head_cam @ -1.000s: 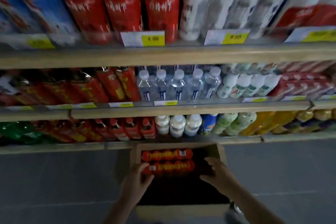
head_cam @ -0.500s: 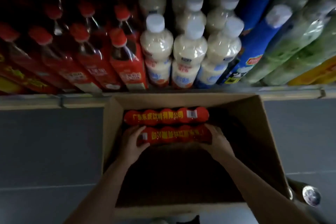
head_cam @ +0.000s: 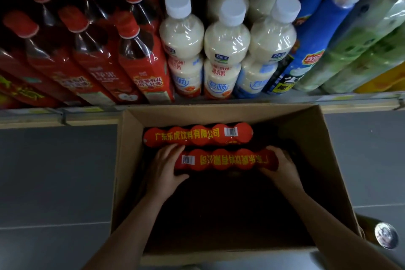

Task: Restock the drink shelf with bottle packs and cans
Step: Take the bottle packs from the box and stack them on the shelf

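1. Both hands are down in the cardboard box [head_cam: 221, 110], and the view has dropped in close: a second ago the whole run of shelves showed, now only the bottom shelf [head_cam: 65, 116] fills the top of the view.
2. Left hand [head_cam: 163, 170] is at 9 o'clock of the near bottle pack [head_cam: 228, 160], fingers curled over its end and thumb tucked under the near edge. A second ago it only lay beside the pack.
3. Right hand [head_cam: 282, 165] is at 3 o'clock of the same pack, fingers wrapped over that end. Half a second back it was just arriving there; now the grip looks set.
4. The pack lies across the box, red tops up, touching the far bottle pack [head_cam: 197, 136] at its 12 o'clock. Whether it has left the box floor I cannot tell.
5. My read: the reach is over and the lift is next, two-handed and level so the shrink-wrapped row does not sag.
6. Straight ahead at 12 o'clock the shelf holds milky white bottles [head_cam: 225, 50], with red-capped bottles [head_cam: 98, 55] at 10 o'clock.
7. A can [head_cam: 386, 235] sits on the floor at 4 o'clock, just outside the box.
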A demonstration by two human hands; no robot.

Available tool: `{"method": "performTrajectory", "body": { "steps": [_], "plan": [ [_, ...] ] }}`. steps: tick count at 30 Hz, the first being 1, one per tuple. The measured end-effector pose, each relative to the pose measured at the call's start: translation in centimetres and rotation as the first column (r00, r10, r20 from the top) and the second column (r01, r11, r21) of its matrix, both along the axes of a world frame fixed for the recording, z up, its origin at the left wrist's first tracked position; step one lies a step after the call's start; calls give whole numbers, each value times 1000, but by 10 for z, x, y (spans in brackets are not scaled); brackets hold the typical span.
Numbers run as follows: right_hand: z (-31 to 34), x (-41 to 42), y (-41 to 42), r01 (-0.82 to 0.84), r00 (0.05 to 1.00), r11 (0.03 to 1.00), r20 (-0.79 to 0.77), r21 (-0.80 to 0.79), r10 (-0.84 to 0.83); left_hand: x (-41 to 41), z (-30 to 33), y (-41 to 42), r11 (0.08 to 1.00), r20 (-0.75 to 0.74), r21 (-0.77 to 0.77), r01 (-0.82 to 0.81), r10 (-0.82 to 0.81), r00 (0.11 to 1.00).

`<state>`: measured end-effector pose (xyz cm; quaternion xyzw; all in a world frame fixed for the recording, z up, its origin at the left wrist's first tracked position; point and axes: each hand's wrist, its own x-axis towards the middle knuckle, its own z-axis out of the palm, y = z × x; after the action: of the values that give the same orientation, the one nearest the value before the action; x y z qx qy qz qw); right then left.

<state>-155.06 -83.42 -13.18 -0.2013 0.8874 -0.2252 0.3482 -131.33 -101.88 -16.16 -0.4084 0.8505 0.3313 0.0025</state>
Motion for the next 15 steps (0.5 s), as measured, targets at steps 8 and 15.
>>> {"method": "performTrajectory", "body": {
  "steps": [8, 15],
  "plan": [
    [-20, -11, -4, -25, 996, 999, 87, -27, 27, -6, -16, 0, 998, -38, -15, -56, 55, 998],
    [75, -14, 2, -104, 995, 995, -4, 5, 104, -7, 88, -14, 996, 67, 88, -17, 11, 998]
  ]
}}
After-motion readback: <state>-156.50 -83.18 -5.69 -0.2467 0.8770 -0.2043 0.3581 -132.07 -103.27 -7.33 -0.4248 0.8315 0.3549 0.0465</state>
